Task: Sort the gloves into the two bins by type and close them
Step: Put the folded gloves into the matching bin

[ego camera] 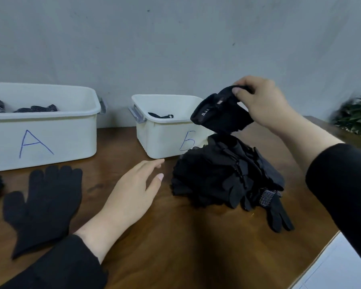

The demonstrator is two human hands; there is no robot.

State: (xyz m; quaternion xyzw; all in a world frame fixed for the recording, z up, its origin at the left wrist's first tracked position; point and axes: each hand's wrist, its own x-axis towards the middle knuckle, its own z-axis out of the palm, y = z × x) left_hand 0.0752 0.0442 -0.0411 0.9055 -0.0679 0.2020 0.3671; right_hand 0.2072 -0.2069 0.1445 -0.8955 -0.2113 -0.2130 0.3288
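two white bins stand at the back of the wooden table [175,247], the bin marked a [50,140] on the left with dotted gloves already in it, the bin marked b [165,138] just right of it with one dark glove inside; neither has a lid on, and no lid is in view. the right hand [263,103] pinches a black glove [219,113] by its cuff between thumb and fingers, holding it up over the heap of black gloves [227,176] and beside bin b's near corner, probably so it hangs free of the tangle and its type can be read (a small label shows on the cuff). the left hand [133,195] is spread and relaxed, holding nothing, low over the table between the heap and a plain knit glove [44,205] lying flat in front of bin a. most of the sorting looks still undone.
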